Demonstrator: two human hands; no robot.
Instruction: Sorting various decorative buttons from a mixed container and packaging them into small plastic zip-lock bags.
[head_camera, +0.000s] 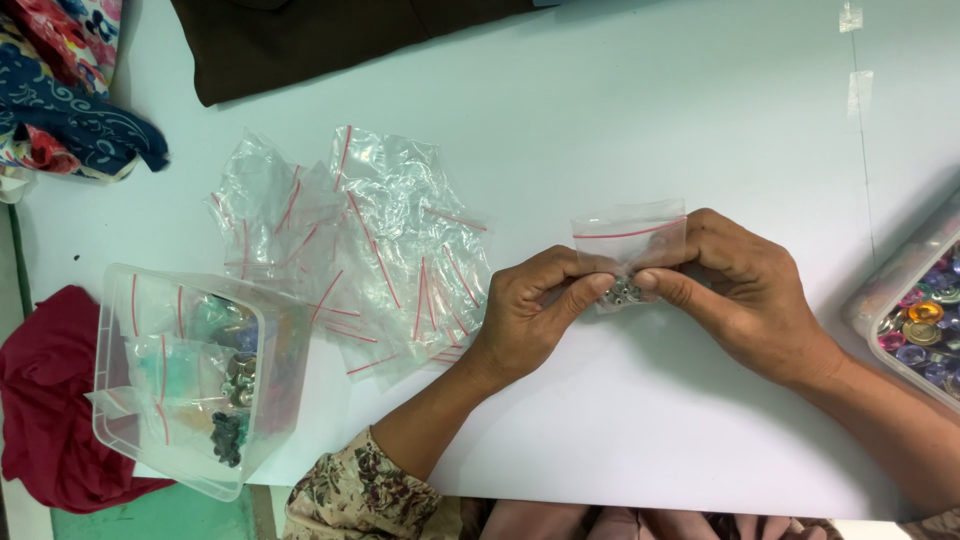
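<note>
— White bench (640, 130) under a head camera; what's on it?

— Both hands pinch one small zip bag (628, 245) of metal snap buttons (624, 291): left hand (530, 315) and right hand (740, 290) grip its lower half. Empty zip bags (370, 240) lie left of it.

— Step?

— Likely sealing; next needs pressing the strip shut.

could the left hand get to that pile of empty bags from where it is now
Probably yes. The left hand lies right beside the pile of bags, with only bare table between them. But its fingers share a small bag with the right hand, so it must let go first.
</note>
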